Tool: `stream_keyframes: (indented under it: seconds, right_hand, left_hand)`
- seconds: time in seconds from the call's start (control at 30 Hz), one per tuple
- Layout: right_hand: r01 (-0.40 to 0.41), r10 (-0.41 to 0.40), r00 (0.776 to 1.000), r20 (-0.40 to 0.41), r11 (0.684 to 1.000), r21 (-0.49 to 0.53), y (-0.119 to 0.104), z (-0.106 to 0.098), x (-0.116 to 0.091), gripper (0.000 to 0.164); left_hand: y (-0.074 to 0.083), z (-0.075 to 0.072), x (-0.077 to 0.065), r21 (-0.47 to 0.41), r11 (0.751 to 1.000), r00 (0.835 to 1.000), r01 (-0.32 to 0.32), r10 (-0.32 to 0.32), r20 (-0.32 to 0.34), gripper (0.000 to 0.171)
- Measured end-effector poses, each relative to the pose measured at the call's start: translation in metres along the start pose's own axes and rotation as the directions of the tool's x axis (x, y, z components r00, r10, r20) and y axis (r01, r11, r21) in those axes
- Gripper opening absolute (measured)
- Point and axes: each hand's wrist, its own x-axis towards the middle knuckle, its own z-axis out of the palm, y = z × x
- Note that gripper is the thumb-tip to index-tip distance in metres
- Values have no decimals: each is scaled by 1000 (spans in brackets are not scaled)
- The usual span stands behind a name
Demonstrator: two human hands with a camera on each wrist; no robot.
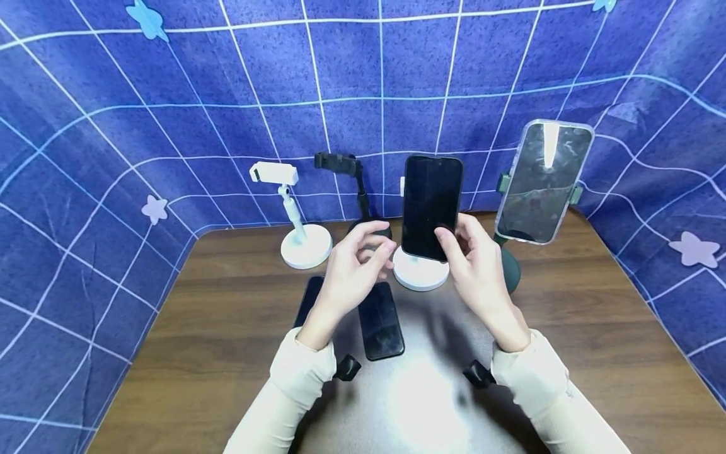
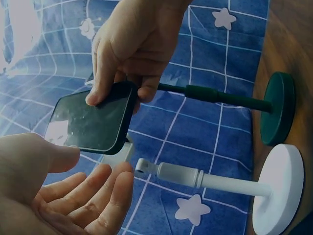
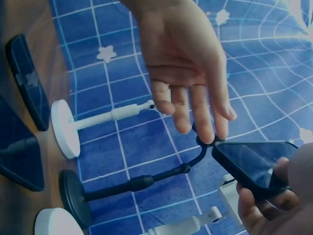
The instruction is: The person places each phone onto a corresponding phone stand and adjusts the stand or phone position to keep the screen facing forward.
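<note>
My right hand (image 1: 482, 268) grips a black smartphone (image 1: 426, 202) by its lower right side, thumb on the screen and fingers behind. The phone is upright in front of a white phone stand (image 1: 420, 275), overlapping most of it in the head view. In the left wrist view, the stand's white clamp (image 2: 119, 154) shows just behind the phone's lower edge. My left hand (image 1: 353, 268), its fingers loosely bent and holding nothing, hovers left of the phone. The right wrist view shows the left hand's relaxed fingers (image 3: 181, 110) close to the phone's edge.
On the right, a green stand (image 1: 512, 272) carries another phone (image 1: 546, 183) in a clear case. Left of the hands are another white stand (image 1: 306, 247) and a black one (image 1: 338, 164). A phone (image 1: 381, 325) lies below the left hand; a second (image 1: 308, 299) is partly hidden.
</note>
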Motion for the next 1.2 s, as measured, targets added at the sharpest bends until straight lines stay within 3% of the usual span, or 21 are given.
stream_keyframes:
  seconds: [0.23, 0.33, 0.57, 0.83, 1.2]
  right_hand:
    - [24, -30, 995, -100, 998, -60, 9, 4, 3, 24]
    - [33, -42, 992, -118, 996, -84, 13, 6, 4, 25]
    - [47, -57, 991, -118, 995, -89, 19, 9, 12, 25]
    - [96, -113, 986, -122, 986, -136, 20, 16, 19, 28]
    - [85, -111, 984, -136, 980, -180, 23, 20, 26, 30]
  left_hand:
    - [1, 1, 12, 96, 995, 999, -34, 34, 3, 34]
    - [2, 2, 18, 111, 993, 999, -47, 46, 7, 33]
    - [0, 6, 39, 236, 968, 995, -82, 93, -34, 30]
    - [-5, 9, 60, 263, 965, 999, -14, 26, -40, 45]
    - [-8, 16, 83, 235, 972, 999, -26, 20, 29, 57]
